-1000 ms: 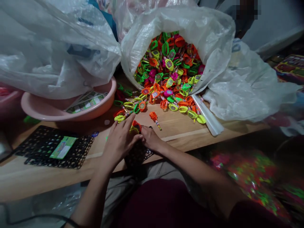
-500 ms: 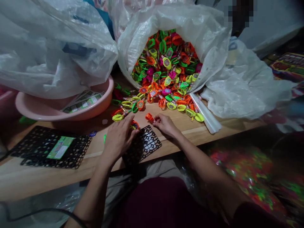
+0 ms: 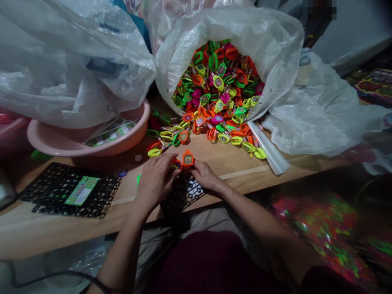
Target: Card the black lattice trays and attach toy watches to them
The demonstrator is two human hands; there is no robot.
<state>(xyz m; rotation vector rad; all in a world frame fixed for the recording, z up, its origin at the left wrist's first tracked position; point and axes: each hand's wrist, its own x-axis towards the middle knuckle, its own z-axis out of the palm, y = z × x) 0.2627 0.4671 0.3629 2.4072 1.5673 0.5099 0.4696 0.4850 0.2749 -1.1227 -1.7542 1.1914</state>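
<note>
Orange toy watch (image 3: 188, 158), long axis pointing away from the person, sits in a narrow grip between left hand (image 3: 157, 179) and right hand (image 3: 206, 175), above black plastic mesh (image 3: 183, 196). Lower end hidden; gripping hand cannot be determined.

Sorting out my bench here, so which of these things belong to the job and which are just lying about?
Job: left hand, right hand, orange toy watch between them, black plastic grid beneath them, pile of toy watches.

Lying about: pink plastic basin, second black grid, clear plastic sleeve.
</note>
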